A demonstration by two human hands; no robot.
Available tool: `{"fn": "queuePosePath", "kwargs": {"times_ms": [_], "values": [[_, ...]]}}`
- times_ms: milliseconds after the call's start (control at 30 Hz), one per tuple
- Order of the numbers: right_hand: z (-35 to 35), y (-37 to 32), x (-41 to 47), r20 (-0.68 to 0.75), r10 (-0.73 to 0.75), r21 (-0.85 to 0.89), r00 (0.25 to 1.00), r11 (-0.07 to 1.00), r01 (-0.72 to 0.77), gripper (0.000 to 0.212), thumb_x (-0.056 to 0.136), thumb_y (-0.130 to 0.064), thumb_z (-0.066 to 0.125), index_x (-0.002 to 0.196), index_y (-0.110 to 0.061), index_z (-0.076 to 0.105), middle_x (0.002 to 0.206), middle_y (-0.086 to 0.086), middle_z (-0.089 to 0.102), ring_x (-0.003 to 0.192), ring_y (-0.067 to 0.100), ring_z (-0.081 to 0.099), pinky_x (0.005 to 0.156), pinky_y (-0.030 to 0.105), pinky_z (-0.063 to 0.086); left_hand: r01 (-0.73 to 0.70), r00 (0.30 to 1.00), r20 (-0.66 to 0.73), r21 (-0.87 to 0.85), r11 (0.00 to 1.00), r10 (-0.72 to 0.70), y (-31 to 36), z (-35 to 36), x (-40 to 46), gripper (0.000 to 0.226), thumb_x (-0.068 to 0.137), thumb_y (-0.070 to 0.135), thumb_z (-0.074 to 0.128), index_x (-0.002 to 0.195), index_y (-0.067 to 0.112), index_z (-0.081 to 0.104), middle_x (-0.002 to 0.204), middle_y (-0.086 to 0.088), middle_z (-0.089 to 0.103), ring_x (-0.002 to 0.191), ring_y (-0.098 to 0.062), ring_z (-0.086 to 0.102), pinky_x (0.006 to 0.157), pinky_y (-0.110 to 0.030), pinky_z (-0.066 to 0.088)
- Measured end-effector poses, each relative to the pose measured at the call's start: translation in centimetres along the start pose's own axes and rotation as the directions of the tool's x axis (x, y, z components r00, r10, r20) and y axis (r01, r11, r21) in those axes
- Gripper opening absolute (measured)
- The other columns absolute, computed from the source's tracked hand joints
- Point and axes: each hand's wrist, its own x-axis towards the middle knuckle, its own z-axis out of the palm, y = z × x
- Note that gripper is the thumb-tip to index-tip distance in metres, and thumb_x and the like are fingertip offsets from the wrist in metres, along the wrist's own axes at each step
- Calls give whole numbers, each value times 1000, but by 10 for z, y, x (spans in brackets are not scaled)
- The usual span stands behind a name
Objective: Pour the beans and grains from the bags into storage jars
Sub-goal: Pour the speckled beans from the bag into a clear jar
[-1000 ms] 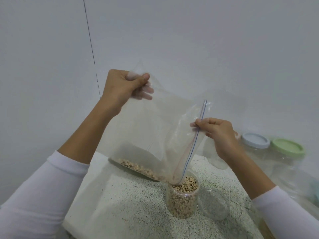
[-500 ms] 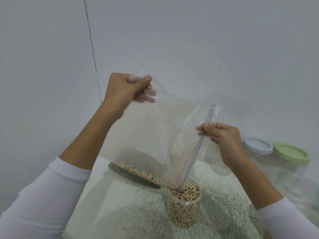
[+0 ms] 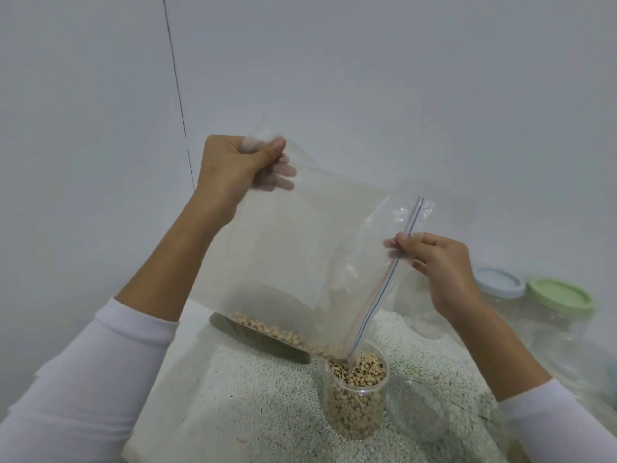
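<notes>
Zip bag (image 3: pixel 300 255) tilted over one open jar (image 3: pixel 355 396) of beans, left hand (image 3: pixel 233 165) pinching its bottom corner, right hand (image 3: pixel 434 259) pinching the zipper edge, two lidded jars (image 3: pixel 534 315) at right, clear lid (image 3: pixel 417 409) on speckled surface (image 3: pixel 260 406).

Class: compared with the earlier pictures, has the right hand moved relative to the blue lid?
Yes. The right hand moved right, closer to the blue lid.
</notes>
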Motion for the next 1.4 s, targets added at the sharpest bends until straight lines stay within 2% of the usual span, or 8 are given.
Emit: {"fn": "queuePosePath", "kwargs": {"times_ms": [67,133,233,600,700,1000,1267,1400], "values": [[0,-1,1,14,4,-17,1000,1000,-4,12,85,-16,67,77,-8,71,83,-2,75,67,6,67,90,30,40,16,1000,21,7,1000,-16,0,1,0,23,91,21,63,77,2,67,61,-1,71,56,-17,70,50,-19,50],[1,0,-1,34,17,-25,999,1000,-17,12,85,-17,67,76,-9,71,82,-3,75,68,5,68,85,28,42,19,999,42,21,1000,-20,0,3,-1,23,90,20,64,77,2,67,61,-1,71,56,-17,70,50,-19,50],[1,0,0,-4,7,1,1000,1000,-7,12,85,-16,66,76,-9,71,81,-4,74,67,5,67,85,25,43,-1,999,32,7,1000,0,4,3,0,23,90,21,64,75,4,67,61,0,71,56,-17,70,51,-19,50],[3,2,0,-25,28,27,999,999,-27,11,85,-17,66,77,-10,71,83,-3,75,68,6,68,83,25,44,16,999,36,9,1000,-17,5,2,2,23,90,21,65,75,4,67,63,-3,72,58,-19,70,51,-19,50],[4,4,0,-18,28,19,999,999,-28,11,85,-16,66,79,-8,71,80,-4,74,66,5,67,78,23,43,16,999,37,33,999,-17,3,0,2,24,90,21,65,76,2,68,63,-3,72,57,-20,70,51,-20,50],[5,6,1,-4,31,29,1000,999,-31,11,86,-18,65,78,-12,71,81,-4,75,69,6,68,81,27,43,12,1000,14,35,999,-13,2,-4,2,23,90,21,65,76,3,68,62,-2,71,57,-20,70,50,-19,50],[6,4,4,-14,0,35,1000,999,1,12,85,-16,66,76,-11,70,82,-2,75,68,9,68,85,24,44,7,1000,-1,11,1000,-7,2,-6,4,23,90,21,64,76,3,67,61,-1,71,55,-18,70,50,-19,49],[7,3,4,12,11,33,1000,999,-11,11,85,-15,66,77,-8,70,79,-3,74,66,7,68,77,21,44,18,1000,13,16,1000,-18,1,-6,4,23,90,21,65,77,3,68,62,-2,71,56,-19,70,50,-19,49]]}}
